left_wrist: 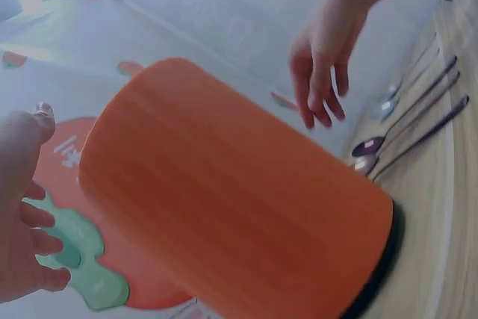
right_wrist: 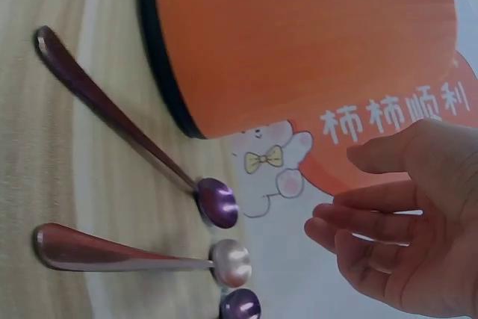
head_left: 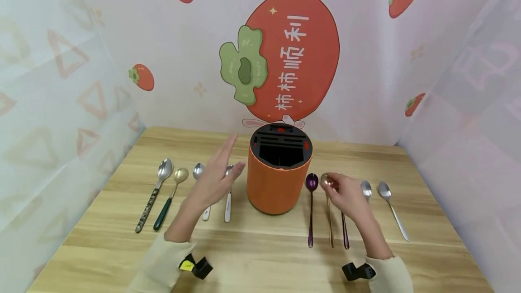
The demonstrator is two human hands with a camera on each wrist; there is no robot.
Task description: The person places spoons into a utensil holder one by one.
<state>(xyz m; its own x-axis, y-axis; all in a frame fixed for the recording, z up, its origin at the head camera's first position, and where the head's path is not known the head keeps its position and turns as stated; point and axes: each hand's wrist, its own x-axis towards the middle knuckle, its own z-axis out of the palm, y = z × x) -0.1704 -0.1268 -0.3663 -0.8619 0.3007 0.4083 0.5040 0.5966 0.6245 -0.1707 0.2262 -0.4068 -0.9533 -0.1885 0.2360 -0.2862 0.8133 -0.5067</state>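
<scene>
An orange cylindrical utensil holder point(head_left: 277, 189) with a black slotted top stands upright at the middle of the table. To its left my left hand point(head_left: 213, 182) hovers with fingers extended and thumb apart, holding nothing. My right hand point(head_left: 348, 196) hangs above the spoons on the right, its fingers loosely bent and nothing between them, as the right wrist view shows. Below it lie a purple spoon point(head_left: 311, 211), a gold spoon point(head_left: 330, 225) and a second purple spoon point(head_left: 345, 234), whose bowl the hand hides in the head view.
Two silver spoons point(head_left: 392, 209) lie farther right. On the left are a spoon with a patterned handle point(head_left: 148, 207), a green-handled spoon point(head_left: 163, 211) and two white-handled spoons point(head_left: 228, 207), partly behind the left hand. A printed cloth wall point(head_left: 366, 80) rises behind the table.
</scene>
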